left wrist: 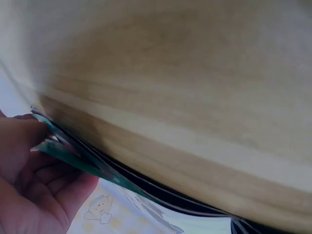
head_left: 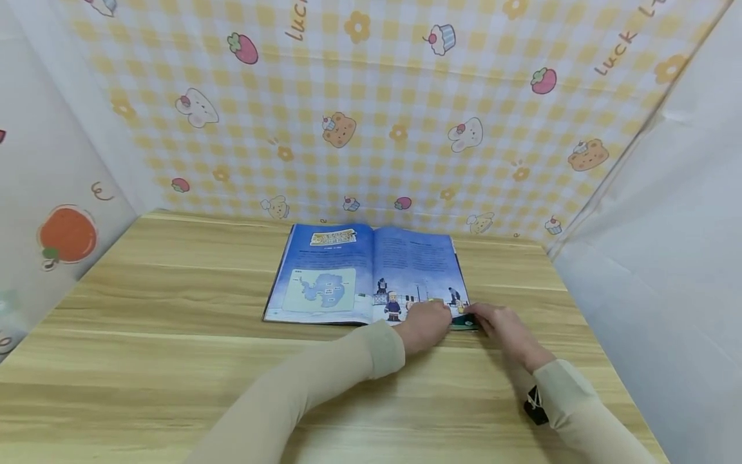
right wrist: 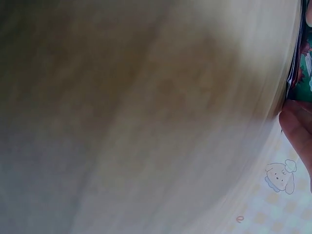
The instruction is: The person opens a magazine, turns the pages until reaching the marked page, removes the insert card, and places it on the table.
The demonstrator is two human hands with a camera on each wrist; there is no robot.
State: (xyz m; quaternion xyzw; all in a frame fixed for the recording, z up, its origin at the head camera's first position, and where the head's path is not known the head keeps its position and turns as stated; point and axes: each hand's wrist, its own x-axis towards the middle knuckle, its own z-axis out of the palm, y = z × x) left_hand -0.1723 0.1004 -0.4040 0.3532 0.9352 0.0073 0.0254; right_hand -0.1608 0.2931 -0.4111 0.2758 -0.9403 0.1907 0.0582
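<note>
An open picture book [head_left: 327,277] with blue, snowy pages lies at the far middle of the table. My left hand [head_left: 426,325] is at the lower edge of its right page, fingers curled. In the left wrist view, a hand [left wrist: 29,180] has a green page [left wrist: 117,181] between thumb and fingers. My right hand [head_left: 504,328] pinches the book's lower right corner, where a strip of green page shows. In the right wrist view, a fingertip [right wrist: 292,119] meets that corner, just below the green page [right wrist: 303,73].
Under the book is a wood-grain table [head_left: 174,361]. A yellow checked cloth [head_left: 377,90] with cartoon animals hangs right behind it. White sheeting [head_left: 655,258] closes off the right side, and a printed white sheet [head_left: 35,148] the left. A small black device [head_left: 536,407] sits at my right wrist.
</note>
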